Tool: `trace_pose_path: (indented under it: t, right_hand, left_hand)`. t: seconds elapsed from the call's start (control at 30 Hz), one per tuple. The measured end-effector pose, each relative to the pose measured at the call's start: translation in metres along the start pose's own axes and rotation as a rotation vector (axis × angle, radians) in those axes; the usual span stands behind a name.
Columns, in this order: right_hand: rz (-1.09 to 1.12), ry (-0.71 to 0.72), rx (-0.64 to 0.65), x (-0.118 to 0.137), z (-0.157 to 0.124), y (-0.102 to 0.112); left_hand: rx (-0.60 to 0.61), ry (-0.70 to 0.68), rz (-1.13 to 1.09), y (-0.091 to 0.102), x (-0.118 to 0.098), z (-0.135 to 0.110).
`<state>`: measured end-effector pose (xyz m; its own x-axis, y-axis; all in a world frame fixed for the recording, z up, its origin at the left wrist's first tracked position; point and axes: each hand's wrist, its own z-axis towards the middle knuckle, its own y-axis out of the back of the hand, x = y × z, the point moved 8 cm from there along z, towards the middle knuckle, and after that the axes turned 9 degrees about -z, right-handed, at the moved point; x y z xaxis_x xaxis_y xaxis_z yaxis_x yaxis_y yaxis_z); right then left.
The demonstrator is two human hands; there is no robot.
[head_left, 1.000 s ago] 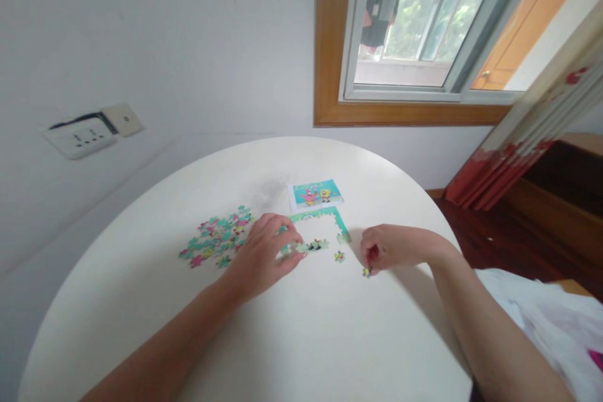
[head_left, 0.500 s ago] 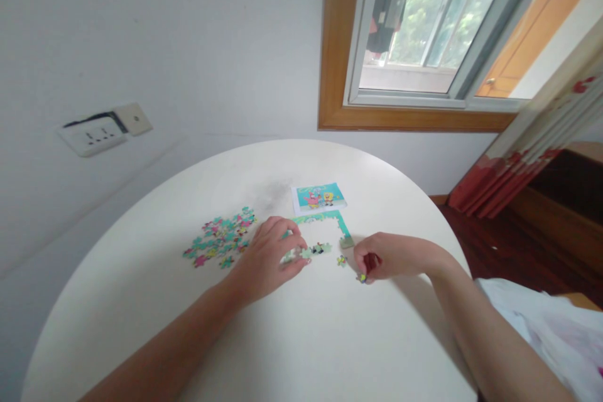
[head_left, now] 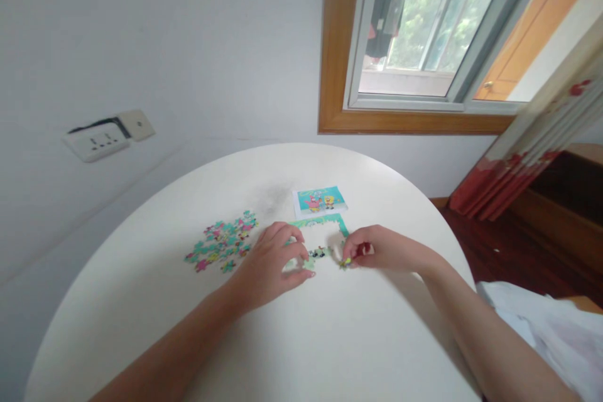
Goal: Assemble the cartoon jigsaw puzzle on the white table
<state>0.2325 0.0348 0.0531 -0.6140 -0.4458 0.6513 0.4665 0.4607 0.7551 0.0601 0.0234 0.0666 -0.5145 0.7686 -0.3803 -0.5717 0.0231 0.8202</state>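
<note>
My right hand (head_left: 370,247) pinches a small yellow-green puzzle piece (head_left: 348,261) just above the table, close beside another loose piece (head_left: 342,265). On the left, my left hand (head_left: 276,257) lies with fingers curved and apart, its thumb and forefinger around the left end of the puzzle's bottom row. That row of joined pieces (head_left: 321,252) shows pale green with dark figures. Behind it runs the teal top edge of the puzzle frame (head_left: 320,220), whose right side is partly covered by my right hand. The frame's left side is hidden behind my left hand.
A heap of loose puzzle pieces (head_left: 221,242) is spread left of my left hand. Beyond the frame lies a picture card (head_left: 321,201) with cartoon figures. The round white table (head_left: 301,339) stands against a wall with a socket (head_left: 98,141) and a window.
My right hand has moved left with its piece, up to the other loose piece by the bottom row. My left hand has stayed by the row's left end, with little movement.
</note>
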Motion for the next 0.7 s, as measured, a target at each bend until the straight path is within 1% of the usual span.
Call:
trace_pose_path:
  t: [0.13,0.27,0.37,0.43,0.57,0.7]
  right_hand:
    - [0.024,-0.039,-0.155,-0.004,0.009,0.001]
    - [0.069,-0.112,-0.263,-0.012,0.017,-0.001]
    - [0.178,-0.163,-0.295,-0.02,0.021,-0.004]
    - [0.198,-0.196,-0.299,-0.024,0.022,-0.005]
    - [0.14,-0.237,-0.335,-0.03,0.022,-0.001]
    - [0.078,-0.243,-0.358,-0.032,0.022,0.002]
  left_hand:
    - [0.041,-0.016,0.013,-0.003,-0.001,-0.001]
    - [0.051,-0.02,0.024,-0.004,0.0,-0.002]
    - [0.054,-0.027,0.029,-0.004,-0.001,-0.001]
    - [0.062,-0.03,0.019,-0.005,-0.002,-0.002]
    - [0.104,-0.029,-0.018,-0.01,-0.006,-0.002]
    - [0.125,-0.031,-0.024,-0.014,-0.01,-0.002]
